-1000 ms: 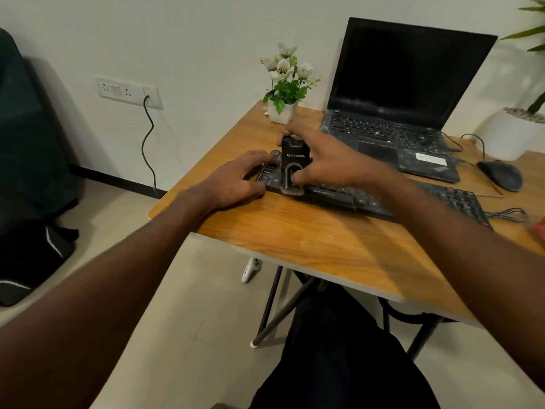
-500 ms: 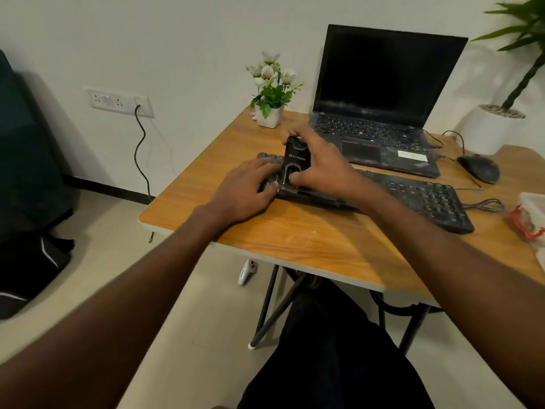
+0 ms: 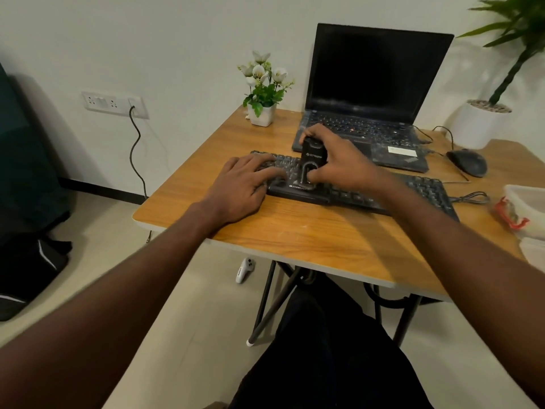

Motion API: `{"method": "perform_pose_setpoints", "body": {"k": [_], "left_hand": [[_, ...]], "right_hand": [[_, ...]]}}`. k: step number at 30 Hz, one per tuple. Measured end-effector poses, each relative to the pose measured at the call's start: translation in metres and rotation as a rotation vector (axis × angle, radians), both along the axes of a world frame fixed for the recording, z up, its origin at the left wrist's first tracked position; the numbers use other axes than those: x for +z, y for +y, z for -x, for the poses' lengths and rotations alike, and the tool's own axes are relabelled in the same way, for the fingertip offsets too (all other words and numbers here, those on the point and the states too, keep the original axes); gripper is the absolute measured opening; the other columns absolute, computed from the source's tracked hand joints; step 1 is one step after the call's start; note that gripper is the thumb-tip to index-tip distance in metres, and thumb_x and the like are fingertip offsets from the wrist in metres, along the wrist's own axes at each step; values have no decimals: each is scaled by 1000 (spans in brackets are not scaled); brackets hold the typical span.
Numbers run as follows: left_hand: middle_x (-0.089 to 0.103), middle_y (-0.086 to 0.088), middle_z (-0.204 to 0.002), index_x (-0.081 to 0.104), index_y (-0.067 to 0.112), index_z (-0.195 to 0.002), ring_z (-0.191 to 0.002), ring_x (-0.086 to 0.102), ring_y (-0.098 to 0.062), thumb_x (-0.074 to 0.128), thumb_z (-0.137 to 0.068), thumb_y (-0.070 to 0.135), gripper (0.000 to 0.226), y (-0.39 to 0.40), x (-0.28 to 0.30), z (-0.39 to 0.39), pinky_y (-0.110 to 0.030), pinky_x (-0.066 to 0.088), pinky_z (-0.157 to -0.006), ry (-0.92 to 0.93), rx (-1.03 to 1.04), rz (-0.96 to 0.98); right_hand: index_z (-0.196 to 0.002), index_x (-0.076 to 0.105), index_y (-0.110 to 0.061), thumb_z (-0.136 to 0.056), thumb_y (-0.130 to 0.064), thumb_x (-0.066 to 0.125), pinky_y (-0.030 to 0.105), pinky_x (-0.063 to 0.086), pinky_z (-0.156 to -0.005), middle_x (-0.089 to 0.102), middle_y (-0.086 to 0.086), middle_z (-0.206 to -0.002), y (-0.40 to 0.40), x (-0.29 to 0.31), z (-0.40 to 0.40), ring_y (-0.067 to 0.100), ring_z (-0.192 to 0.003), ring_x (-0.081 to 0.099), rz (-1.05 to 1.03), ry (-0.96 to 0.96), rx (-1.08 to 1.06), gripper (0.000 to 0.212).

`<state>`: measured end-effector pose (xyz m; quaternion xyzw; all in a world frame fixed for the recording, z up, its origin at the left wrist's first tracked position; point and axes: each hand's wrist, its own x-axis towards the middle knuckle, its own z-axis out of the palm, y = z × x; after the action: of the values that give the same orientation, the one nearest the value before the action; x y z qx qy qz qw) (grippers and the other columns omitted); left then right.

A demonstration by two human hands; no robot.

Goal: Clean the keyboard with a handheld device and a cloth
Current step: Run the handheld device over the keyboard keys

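A black keyboard (image 3: pixel 418 190) lies across the wooden table (image 3: pixel 295 231) in front of the laptop. My right hand (image 3: pixel 339 160) grips a small black handheld device (image 3: pixel 314 159), which stands upright with its lower end on the keys left of the keyboard's middle. My left hand (image 3: pixel 244 187) rests flat over the keyboard's left end, fingers spread on the keys. No cloth is clearly in view.
An open black laptop (image 3: pixel 371 93) stands behind the keyboard, with a mouse (image 3: pixel 467 162) to its right. A small flower pot (image 3: pixel 262 113) sits at the back left, a white planter (image 3: pixel 477 122) at the back right, and a plastic container (image 3: pixel 528 214) at the right edge.
My right hand has slid the device a little to the right along the keys. My left hand stays on the keyboard's left end. The camera has turned left.
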<state>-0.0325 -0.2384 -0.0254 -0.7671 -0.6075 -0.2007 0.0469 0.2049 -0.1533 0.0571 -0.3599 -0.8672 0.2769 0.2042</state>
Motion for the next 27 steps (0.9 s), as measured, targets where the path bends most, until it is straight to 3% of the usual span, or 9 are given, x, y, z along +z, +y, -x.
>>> {"method": "perform_pose_setpoints", "body": {"k": [5,11,13,17,20,24,27], "left_hand": [[46,0,-158,56,40,-143,-148,39,-21,36,-102,28,47,-3,0,2,-52,27,-122,-15,-25,4],[48,-3,-156,53,38,-143,-146,41,-21,36,-104,28,44,-2,1,-1,-46,27,-121,-41,-46,39],[47,-2,-155,53,39,-143,-145,42,-21,36,-104,29,44,-3,1,-1,-48,30,-120,-44,-45,51],[53,-1,-146,60,34,-136,-138,46,-20,41,-100,25,42,-2,5,-7,-46,32,-117,-64,-26,27],[61,-2,-135,68,22,-123,-130,52,-22,51,-93,18,35,4,12,-35,-43,35,-115,-118,31,-78],[62,1,-138,65,20,-135,-131,51,-16,52,-99,17,38,25,11,-106,-41,33,-117,-235,73,-138],[58,2,-150,56,25,-147,-143,46,-18,44,-106,30,43,40,-5,-129,-49,27,-122,-187,134,-91]], "right_hand": [[-145,37,-32,-81,-11,81,25,49,-63,55,7,-117,12,28,-28,23,-99,62,-23,-333,-19,80],[-132,42,-38,-80,-14,81,29,57,-67,58,1,-116,-16,2,-39,15,-94,64,-114,-76,42,69],[-131,42,-41,-81,-12,80,33,59,-72,57,0,-119,-13,7,-63,14,-97,62,-101,-152,38,69],[-138,39,-39,-84,-9,79,25,52,-69,51,-1,-120,-6,23,-99,13,-99,57,-69,-259,-32,73],[-135,43,-37,-83,-9,80,26,59,-66,53,1,-128,-7,17,-98,17,-104,61,-103,-44,-96,70],[-130,46,-36,-80,-8,82,34,65,-67,53,1,-129,-3,-3,-78,20,-106,63,-110,124,-123,68],[-130,45,-36,-80,-9,81,33,62,-65,54,-1,-120,2,-1,-83,17,-101,63,-92,-7,-73,67]]}}
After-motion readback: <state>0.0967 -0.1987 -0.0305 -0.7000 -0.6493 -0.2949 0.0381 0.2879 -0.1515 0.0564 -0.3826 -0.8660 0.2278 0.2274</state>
